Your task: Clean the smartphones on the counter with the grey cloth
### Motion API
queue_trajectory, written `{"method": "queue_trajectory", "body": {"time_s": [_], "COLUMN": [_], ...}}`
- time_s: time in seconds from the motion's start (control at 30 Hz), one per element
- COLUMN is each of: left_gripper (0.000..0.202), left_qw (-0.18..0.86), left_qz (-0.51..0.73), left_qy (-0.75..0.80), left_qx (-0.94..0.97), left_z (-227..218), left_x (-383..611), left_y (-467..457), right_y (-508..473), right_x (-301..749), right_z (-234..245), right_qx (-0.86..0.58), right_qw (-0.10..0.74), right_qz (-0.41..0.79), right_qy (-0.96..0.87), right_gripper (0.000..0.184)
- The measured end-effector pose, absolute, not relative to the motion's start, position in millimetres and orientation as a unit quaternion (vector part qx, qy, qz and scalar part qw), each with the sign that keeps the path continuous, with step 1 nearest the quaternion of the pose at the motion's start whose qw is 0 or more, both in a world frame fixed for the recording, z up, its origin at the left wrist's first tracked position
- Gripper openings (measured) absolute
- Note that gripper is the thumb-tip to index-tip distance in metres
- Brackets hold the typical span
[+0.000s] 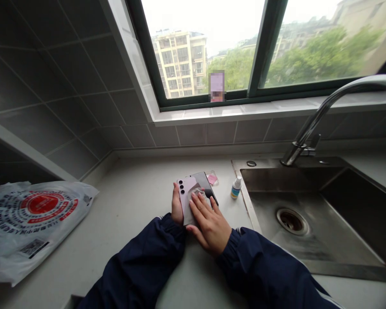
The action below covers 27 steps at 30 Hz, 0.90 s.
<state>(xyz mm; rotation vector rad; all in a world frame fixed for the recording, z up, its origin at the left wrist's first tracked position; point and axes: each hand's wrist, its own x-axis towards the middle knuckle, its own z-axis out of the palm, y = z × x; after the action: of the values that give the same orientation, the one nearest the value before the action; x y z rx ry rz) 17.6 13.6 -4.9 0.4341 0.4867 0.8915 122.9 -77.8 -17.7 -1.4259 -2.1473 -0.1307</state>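
My left hand [177, 205] grips the edge of a lilac smartphone [184, 189], whose back faces up and shows several camera lenses. My right hand [210, 225] lies flat over a pale grey cloth [187, 214], pressing it against the lilac phone's back. Partly under the lilac phone is a black glass slab [204, 182], probably a second phone or its screen side; I cannot tell which. A small pink item in a clear packet [212, 178] lies just beyond it. A small white-capped bottle with a blue label [236, 187] stands to the right of my hands.
The hands are over a pale stone countertop [131, 193]. To the right are a steel sink [292, 219] and a chrome faucet [334, 111]. A white printed plastic bag [32, 225] lies at the left. Grey wall tiles [193, 134] and a window [206, 47] form the back.
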Motion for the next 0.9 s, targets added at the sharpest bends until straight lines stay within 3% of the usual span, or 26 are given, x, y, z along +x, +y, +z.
{"method": "queue_trajectory", "body": {"time_s": [0.53, 0.8, 0.9], "left_gripper": [0.053, 0.055, 0.067], "left_qw": [0.901, 0.889, 0.88], "left_qz": [0.335, 0.359, 0.36], "left_qy": [0.088, 0.19, 0.224], "left_qx": [0.262, 0.213, 0.213], "left_z": [-6.5, -7.7, -6.0], "left_x": [26.2, 23.5, 18.5], "left_y": [-6.5, 0.6, 8.2], "right_y": [-71.9, -75.3, -77.7], "right_x": [131.6, 127.6, 125.4], "right_z": [-19.7, -15.9, -13.7], "right_qx": [-0.573, -0.538, -0.508], "right_qw": [0.333, 0.297, 0.291], "right_qz": [-0.079, -0.06, -0.049], "right_qy": [-0.744, -0.786, -0.809], "right_gripper": [0.077, 0.072, 0.064]}}
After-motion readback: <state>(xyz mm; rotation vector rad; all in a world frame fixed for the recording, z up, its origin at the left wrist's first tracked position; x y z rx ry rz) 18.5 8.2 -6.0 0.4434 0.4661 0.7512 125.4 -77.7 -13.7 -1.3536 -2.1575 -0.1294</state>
